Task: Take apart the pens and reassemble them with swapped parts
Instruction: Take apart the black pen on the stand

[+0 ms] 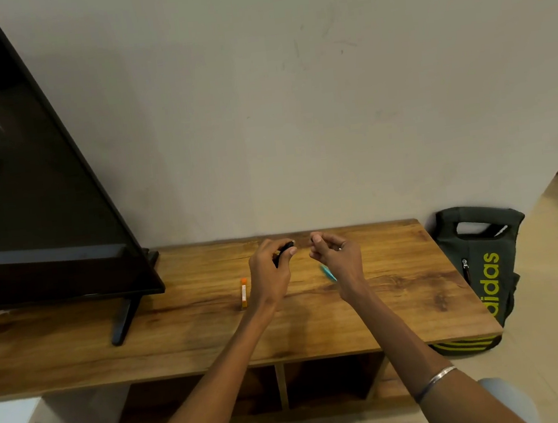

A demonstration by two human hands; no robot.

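Over the wooden TV unit [399,288], left hand [270,274] curls round a black pen barrel [283,250], its long axis aimed at the right hand [339,256], just apart, pinching a small dark piece [315,240]. Orange pen [244,293] and teal pen [327,271] lie below.

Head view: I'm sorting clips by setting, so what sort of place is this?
Probably a living room at home: a flat television stands on a low wooden TV unit against a plain wall, and a backpack leans beside it on a tiled floor.
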